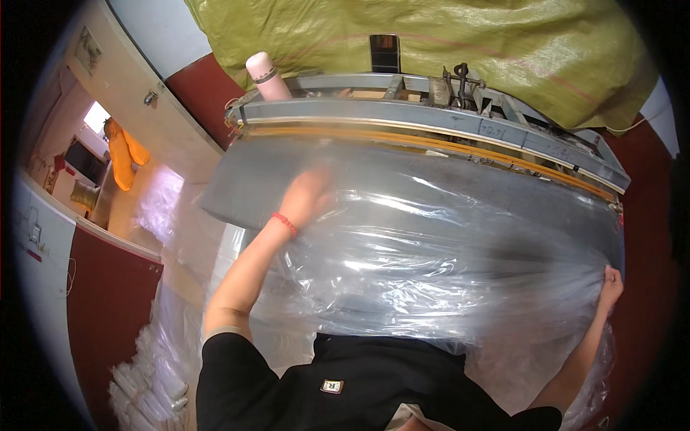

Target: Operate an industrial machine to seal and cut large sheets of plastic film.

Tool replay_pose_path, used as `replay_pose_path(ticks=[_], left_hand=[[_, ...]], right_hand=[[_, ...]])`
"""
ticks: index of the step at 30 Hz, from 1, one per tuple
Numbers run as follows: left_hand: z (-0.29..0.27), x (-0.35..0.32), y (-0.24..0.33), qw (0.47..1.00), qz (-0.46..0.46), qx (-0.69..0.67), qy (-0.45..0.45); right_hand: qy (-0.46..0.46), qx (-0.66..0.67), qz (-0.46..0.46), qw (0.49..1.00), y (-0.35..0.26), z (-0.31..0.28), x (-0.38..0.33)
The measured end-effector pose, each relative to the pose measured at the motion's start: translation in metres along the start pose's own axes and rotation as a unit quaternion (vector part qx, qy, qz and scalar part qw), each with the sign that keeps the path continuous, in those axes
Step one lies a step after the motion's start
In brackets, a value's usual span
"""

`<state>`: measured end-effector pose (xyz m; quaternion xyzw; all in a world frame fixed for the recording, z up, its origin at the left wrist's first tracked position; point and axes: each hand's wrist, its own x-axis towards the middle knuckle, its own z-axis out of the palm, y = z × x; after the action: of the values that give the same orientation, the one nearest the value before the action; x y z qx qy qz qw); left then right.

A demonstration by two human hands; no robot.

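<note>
A wide sheet of clear plastic film point(402, 266) lies wrinkled and shiny over a grey padded worktop point(251, 169) and hangs down in front of me. My left hand point(309, 195), a red bead bracelet on its wrist, is over the film's left part, smeared by motion; its fingers cannot be made out. At the far right my right hand point(612, 287) pinches the film's edge, drawing folds toward it. Behind the film, along the back of the worktop, runs a long grey metal bar point(431, 129) with orange strips point(431, 141) under it.
A pink thermos bottle point(267, 75) stands on the metal frame at the back left. A dark clamp point(460, 82) sits on the frame. Green-yellow woven sheeting point(503, 50) covers the wall behind. Bundled plastic film point(147, 388) lies at the lower left, near an open door point(136, 79).
</note>
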<state>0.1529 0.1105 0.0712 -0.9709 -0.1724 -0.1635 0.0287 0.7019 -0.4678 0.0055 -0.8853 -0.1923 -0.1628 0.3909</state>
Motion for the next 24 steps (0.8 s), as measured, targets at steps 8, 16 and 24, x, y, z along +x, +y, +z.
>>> replay_pose_path(ticks=[8,16,24], left_hand=[[0.034,0.033,-0.053,0.964,-0.228,-0.044,0.132],[0.017,0.035,-0.014,0.954,-0.244,-0.014,0.175],[0.033,0.011,-0.025,0.984,-0.174,-0.038,0.021]], right_hand=[[0.011,0.005,0.002,1.000,-0.009,0.008,0.000],[0.019,-0.027,0.009,0.999,-0.012,0.004,-0.004],[0.036,-0.022,-0.008,0.999,-0.004,0.008,-0.001]])
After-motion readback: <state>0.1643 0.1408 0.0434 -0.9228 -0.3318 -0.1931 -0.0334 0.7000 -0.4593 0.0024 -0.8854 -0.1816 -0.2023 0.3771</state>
